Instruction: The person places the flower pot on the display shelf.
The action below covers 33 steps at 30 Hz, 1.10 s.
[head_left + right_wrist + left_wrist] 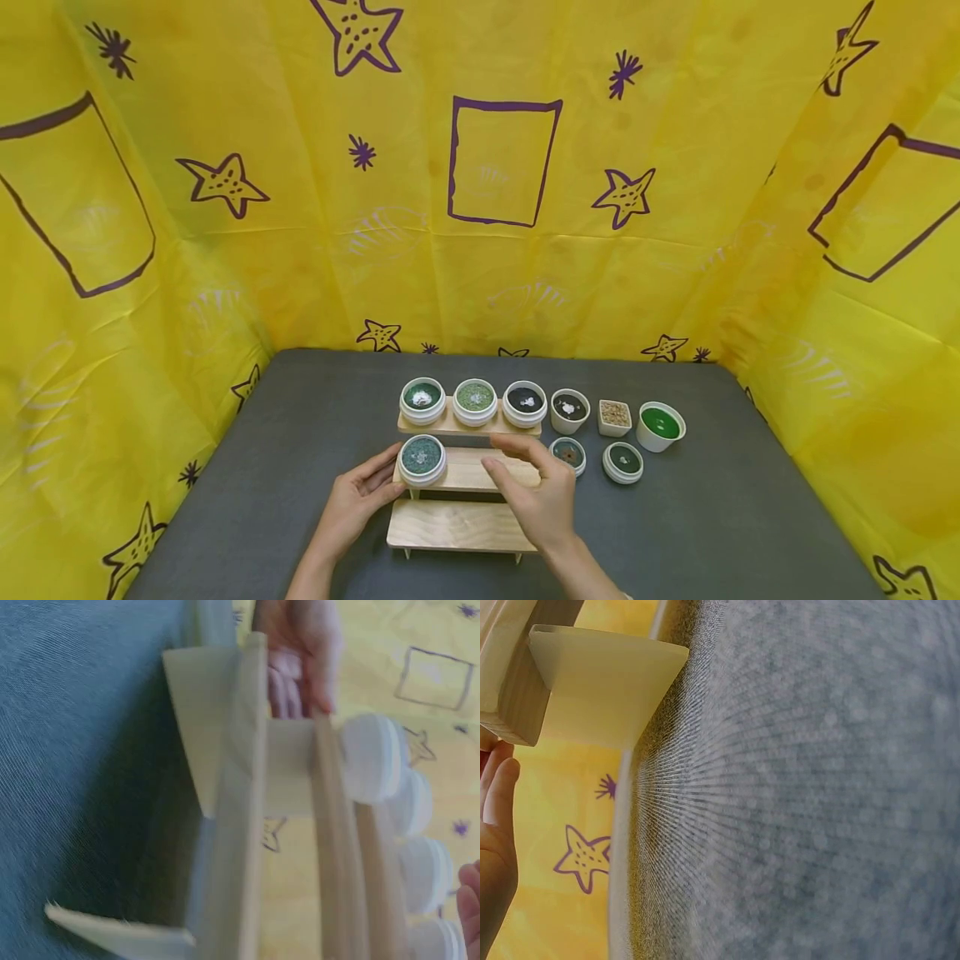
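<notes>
A wooden three-tier stand (450,523) sits on the dark table. On its middle tier, at the left end, is a round white pot (422,460) with speckled blue-green contents. My left hand (356,500) touches that end of the tier beside the pot; its fingers (499,791) look fairly straight in the left wrist view. Over the tier's right part hovers my right hand (542,498), thumb and forefinger apart, holding nothing. The top tier carries a dark green pot (422,397), a light green pot (475,398) and a black pot (525,400).
Right of the stand are a black-filled cup (569,410), a square dish of tan bits (615,417), a bright green cup (661,426) and a dark green pot (623,462). A brownish-centred pot (568,453) is partly behind my right hand. Yellow printed cloth (495,275) surrounds the table.
</notes>
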Motion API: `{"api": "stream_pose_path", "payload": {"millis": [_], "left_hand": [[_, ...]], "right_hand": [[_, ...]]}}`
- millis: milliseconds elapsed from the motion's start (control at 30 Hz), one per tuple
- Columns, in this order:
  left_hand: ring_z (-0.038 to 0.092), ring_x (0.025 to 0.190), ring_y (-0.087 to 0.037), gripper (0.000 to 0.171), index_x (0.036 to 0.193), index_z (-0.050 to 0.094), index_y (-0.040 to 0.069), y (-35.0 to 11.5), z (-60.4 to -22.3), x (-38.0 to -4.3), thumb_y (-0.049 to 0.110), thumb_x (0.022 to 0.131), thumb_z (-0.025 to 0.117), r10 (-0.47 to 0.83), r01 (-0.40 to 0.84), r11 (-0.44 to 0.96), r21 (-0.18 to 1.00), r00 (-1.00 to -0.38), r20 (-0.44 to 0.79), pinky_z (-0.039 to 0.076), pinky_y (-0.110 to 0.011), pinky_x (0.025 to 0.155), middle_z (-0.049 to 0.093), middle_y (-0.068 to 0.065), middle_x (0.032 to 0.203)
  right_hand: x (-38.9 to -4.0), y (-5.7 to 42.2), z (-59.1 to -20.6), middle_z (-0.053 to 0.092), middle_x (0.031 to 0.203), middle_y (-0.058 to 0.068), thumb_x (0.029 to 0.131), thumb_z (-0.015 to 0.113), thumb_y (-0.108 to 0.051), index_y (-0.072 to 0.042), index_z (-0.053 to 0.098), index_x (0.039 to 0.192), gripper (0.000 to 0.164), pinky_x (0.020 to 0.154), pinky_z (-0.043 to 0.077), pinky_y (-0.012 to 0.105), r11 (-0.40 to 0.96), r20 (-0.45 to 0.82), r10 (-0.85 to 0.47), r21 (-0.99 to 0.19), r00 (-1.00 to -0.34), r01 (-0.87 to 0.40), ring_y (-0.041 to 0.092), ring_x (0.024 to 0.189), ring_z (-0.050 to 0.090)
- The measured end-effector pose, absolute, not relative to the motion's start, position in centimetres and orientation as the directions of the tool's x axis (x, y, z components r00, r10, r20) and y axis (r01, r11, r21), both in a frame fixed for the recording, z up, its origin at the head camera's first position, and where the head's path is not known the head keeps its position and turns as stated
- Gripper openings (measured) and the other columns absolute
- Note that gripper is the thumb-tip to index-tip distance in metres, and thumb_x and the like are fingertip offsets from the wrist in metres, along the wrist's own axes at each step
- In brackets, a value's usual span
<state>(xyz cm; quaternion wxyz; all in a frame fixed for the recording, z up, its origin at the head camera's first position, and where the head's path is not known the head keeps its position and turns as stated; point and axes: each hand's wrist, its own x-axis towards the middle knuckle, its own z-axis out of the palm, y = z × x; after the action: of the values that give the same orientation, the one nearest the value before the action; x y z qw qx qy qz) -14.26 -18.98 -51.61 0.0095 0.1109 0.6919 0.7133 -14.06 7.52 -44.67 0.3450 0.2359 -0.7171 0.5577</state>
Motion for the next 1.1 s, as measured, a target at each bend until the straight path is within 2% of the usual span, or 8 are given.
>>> {"api": "stream_pose_path", "payload": {"millis": [133, 367, 433, 567, 700, 833, 1100], "left_hand": [[0.060, 0.117, 0.007, 0.058, 0.143, 0.041, -0.013, -19.0, -51.6, -14.3, 0.000, 0.092, 0.065, 0.166, 0.143, -0.043, 0.989, -0.975, 0.148, 0.056, -0.016, 0.088, 0.059, 0.028, 0.127], [0.061, 0.116, 0.006, 0.059, 0.142, 0.041, -0.014, -19.0, -51.4, -14.5, -0.001, 0.091, 0.066, 0.163, 0.151, -0.047, 0.987, -0.974, 0.157, 0.057, -0.016, 0.087, 0.060, 0.028, 0.127], [0.061, 0.116, 0.007, 0.059, 0.142, 0.041, -0.014, -19.0, -51.4, -14.5, 0.000, 0.091, 0.066, 0.161, 0.150, -0.044, 0.988, -0.975, 0.155, 0.057, -0.016, 0.087, 0.060, 0.028, 0.126], [0.061, 0.116, 0.007, 0.058, 0.142, 0.042, -0.014, -19.0, -51.4, -14.5, 0.000, 0.091, 0.066, 0.161, 0.151, -0.042, 0.988, -0.975, 0.156, 0.056, -0.016, 0.087, 0.060, 0.028, 0.126], [0.061, 0.116, 0.006, 0.058, 0.142, 0.041, -0.015, -19.0, -51.5, -14.5, -0.001, 0.091, 0.065, 0.165, 0.161, -0.049, 0.986, -0.972, 0.167, 0.057, -0.016, 0.087, 0.060, 0.027, 0.126], [0.061, 0.116, 0.006, 0.058, 0.142, 0.041, -0.015, -19.0, -51.7, -14.5, -0.002, 0.091, 0.065, 0.169, 0.166, -0.056, 0.984, -0.970, 0.173, 0.057, -0.016, 0.087, 0.060, 0.027, 0.127], [0.061, 0.117, 0.006, 0.058, 0.142, 0.040, -0.016, -19.0, -51.8, -14.3, -0.002, 0.091, 0.065, 0.170, 0.159, -0.057, 0.986, -0.971, 0.167, 0.057, -0.017, 0.087, 0.060, 0.028, 0.127]], "right_hand": [[-14.0, 9.0, -43.3, 0.076, 0.092, 0.019, 0.075, 0.075, 0.015, 0.004, 0.072, 0.098, 0.026, 0.080, 0.057, 0.016, 0.192, 0.793, 0.117, -0.609, -0.598, -0.770, 0.008, 0.088, 0.073], [-14.4, 11.5, -41.5, 0.078, 0.102, 0.001, 0.074, 0.066, 0.024, 0.016, 0.067, 0.096, 0.023, 0.081, 0.058, 0.015, 0.107, 0.795, 0.232, -0.593, -0.560, -0.798, 0.007, 0.093, 0.073], [-14.6, 12.2, -41.3, 0.078, 0.102, 0.001, 0.075, 0.066, 0.025, 0.019, 0.066, 0.096, 0.022, 0.081, 0.058, 0.015, 0.094, 0.784, 0.264, -0.600, -0.561, -0.794, 0.008, 0.092, 0.074], [-15.0, 13.4, -41.3, 0.078, 0.100, 0.002, 0.078, 0.066, 0.023, 0.021, 0.065, 0.097, 0.019, 0.079, 0.057, 0.014, 0.060, 0.735, 0.331, -0.642, -0.591, -0.765, 0.009, 0.089, 0.074], [-15.5, 14.7, -41.4, 0.078, 0.098, 0.004, 0.081, 0.067, 0.018, 0.021, 0.064, 0.099, 0.018, 0.080, 0.058, 0.016, 0.006, 0.641, 0.401, -0.717, -0.655, -0.697, 0.011, 0.089, 0.075], [-16.0, 16.0, -41.5, 0.079, 0.095, -0.001, 0.083, 0.070, 0.011, 0.019, 0.065, 0.101, 0.020, 0.079, 0.059, 0.017, 0.006, 0.535, 0.468, -0.798, -0.704, -0.603, 0.009, 0.088, 0.075], [-17.0, 18.5, -42.5, 0.078, 0.093, -0.003, 0.082, 0.076, 0.004, 0.018, 0.066, 0.104, 0.027, 0.079, 0.058, 0.013, 0.026, 0.450, 0.534, -0.855, -0.716, -0.518, 0.006, 0.088, 0.075]]}}
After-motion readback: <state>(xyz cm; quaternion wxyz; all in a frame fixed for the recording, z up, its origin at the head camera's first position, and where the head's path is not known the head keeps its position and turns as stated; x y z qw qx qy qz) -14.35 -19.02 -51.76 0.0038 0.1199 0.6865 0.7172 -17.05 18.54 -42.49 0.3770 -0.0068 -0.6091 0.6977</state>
